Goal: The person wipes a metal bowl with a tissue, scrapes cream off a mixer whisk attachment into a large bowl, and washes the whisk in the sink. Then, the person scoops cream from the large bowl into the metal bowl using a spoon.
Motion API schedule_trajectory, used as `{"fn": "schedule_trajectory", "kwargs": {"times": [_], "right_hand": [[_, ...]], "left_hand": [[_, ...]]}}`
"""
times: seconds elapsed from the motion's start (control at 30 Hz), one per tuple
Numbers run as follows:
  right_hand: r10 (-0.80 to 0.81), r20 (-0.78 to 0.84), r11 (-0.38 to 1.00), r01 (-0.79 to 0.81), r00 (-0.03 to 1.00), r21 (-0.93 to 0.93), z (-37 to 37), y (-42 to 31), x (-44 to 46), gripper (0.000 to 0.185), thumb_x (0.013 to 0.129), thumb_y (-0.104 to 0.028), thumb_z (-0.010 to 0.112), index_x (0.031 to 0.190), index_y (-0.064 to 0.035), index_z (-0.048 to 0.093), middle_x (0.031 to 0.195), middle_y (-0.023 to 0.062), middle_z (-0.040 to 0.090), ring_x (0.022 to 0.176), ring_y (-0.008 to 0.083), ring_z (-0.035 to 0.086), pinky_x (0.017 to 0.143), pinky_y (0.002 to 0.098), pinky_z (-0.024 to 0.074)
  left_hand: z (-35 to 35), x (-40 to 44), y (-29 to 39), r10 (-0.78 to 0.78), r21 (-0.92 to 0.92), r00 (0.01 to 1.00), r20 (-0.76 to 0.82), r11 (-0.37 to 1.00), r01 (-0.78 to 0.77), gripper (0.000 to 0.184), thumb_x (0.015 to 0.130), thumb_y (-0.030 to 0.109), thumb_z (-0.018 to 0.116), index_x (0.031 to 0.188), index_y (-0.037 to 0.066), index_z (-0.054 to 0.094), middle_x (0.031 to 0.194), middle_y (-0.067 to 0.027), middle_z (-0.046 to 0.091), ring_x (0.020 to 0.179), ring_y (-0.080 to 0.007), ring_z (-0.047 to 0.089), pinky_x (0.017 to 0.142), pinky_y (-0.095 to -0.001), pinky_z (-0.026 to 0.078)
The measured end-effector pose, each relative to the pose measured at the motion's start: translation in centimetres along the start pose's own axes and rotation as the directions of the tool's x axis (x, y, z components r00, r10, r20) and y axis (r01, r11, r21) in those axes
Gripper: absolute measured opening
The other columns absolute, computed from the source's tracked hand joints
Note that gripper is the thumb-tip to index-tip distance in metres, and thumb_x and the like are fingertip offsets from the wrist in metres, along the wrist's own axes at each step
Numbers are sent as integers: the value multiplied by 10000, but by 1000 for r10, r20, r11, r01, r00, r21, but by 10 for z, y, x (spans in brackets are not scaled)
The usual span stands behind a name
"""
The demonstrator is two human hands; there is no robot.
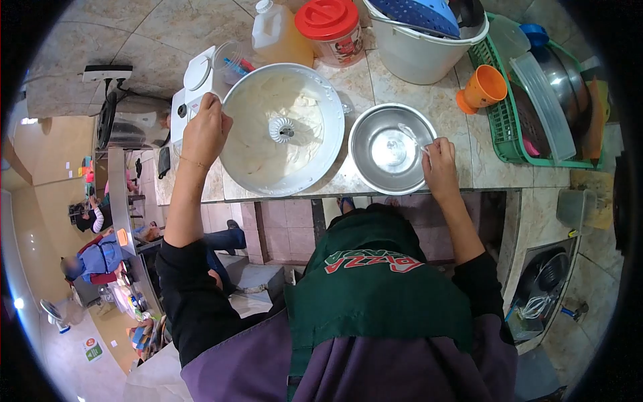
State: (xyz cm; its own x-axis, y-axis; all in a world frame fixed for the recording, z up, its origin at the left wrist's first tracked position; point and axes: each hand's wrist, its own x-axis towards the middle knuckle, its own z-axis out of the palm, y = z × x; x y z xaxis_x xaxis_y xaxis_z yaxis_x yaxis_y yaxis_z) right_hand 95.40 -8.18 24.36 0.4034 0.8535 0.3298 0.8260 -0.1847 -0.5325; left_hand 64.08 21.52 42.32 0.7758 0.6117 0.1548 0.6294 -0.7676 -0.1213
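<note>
On the counter's left side stands a large white mixing bowl [333,151] with pale, creamy dough or batter [258,144] around a ribbed white centre hub [281,130]. My left hand [205,130] is closed at the bowl's left rim, beside the white mixer body [197,74]; what its fingers hold, if anything, is hidden. To the right sits a shallow metal bowl [388,175] that looks nearly bare inside. Pinched in my right hand [442,167] at that bowl's right rim is a small whitish spoon [410,132], its head slanting over the inside.
Behind the bowls are a jug of yellow liquid [284,33], a red-lidded jar [329,33] and a white bucket [418,57]. An orange cup [483,88] stands by a green dish basket [507,127]. At lower right is a sink [536,295]; people sit far left.
</note>
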Motion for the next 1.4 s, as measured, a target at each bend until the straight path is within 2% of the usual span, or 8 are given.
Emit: {"fn": "schedule_trajectory", "kwargs": {"times": [0.33,0.7,0.93,1.03,1.1,1.2,1.33,1.4], "right_hand": [[14,-83,999,-16,996,-32,1,-8,0,120,763,15,614,872,25,566,944,161,494,905,331,490,789,421,434],[-33,-71,999,31,997,-32,15,9,29,125,754,-17,642,859,14,582,946,141,500,910,310,491,799,398,440],[4,-30,999,-3,1000,46,9,17,47,126,769,-41,645,880,12,617,960,138,512,959,311,496,833,377,437],[31,-50,999,-29,998,41,4,18,47,150,775,-69,666,899,13,645,972,133,531,937,279,531,830,345,448],[261,30,889,-252,965,383,4,19,47,170,791,-105,689,914,9,663,971,113,552,878,216,560,815,307,455],[324,113,770,-331,939,545,1,18,43,172,815,-126,692,923,7,671,963,83,566,827,156,557,791,267,451],[370,192,682,-407,909,608,-8,2,37,154,833,-119,678,930,0,670,962,65,571,846,134,545,786,249,440],[299,130,723,-313,945,616,-10,-9,34,150,844,-113,670,937,6,665,960,66,572,844,127,541,781,242,437]], "left_hand": [[36,-71,-34,-234,-291,972,29,928,232,137,804,66,537,826,-68,518,944,-206,531,791,-395,554,686,-431,463],[103,-161,-46,-575,-550,810,117,642,535,185,832,75,516,889,-78,603,898,-157,563,686,-238,562,625,-329,449],[146,-185,-47,-623,-610,774,108,573,547,188,839,100,532,888,-67,604,874,-138,570,681,-224,555,636,-321,454],[159,-190,-49,-705,-666,678,209,405,627,190,844,115,542,907,-52,605,874,-127,589,716,-196,560,659,-312,458],[164,-191,-52,-723,-719,653,228,327,613,196,846,120,550,934,-46,605,878,-116,608,754,-175,566,685,-300,463],[167,-190,-53,-712,-706,682,168,396,587,211,842,119,558,953,-55,603,885,-108,616,775,-173,573,707,-289,465],[172,-191,-55,-716,-754,672,188,333,565,221,846,115,553,969,-61,602,883,-95,620,790,-156,570,715,-278,462],[166,-189,-52,-719,-781,645,259,237,578,217,851,111,543,973,-58,604,901,-90,622,799,-138,566,717,-269,462]]}}
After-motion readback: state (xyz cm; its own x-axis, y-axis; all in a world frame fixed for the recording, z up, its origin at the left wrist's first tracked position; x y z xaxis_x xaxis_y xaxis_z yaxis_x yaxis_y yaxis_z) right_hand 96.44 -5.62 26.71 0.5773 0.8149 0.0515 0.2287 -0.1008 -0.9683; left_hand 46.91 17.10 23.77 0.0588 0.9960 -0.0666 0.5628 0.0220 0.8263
